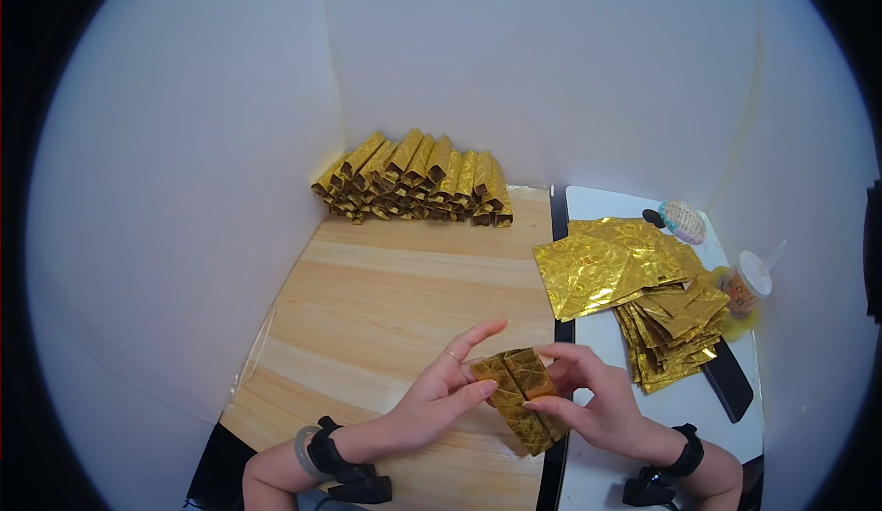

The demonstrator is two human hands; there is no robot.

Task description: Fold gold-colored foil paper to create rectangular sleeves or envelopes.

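A folded gold foil paper piece [520,393] is held between both hands above the near edge of the wooden table [395,290]. My left hand [441,399] grips its left side with thumb and fingers, the index finger stretched out. My right hand [588,399] pinches its right side. A fanned stack of flat gold foil sheets [634,290] lies to the right on a white surface [606,474]. Several folded gold pieces [418,180] are piled in a row at the far corner of the table.
White walls close in the table at the left and back. A small patterned round object [682,220] and a plastic cup with a straw [749,283] stand at the far right. A dark flat phone-like object [730,380] lies under the sheets' right edge.
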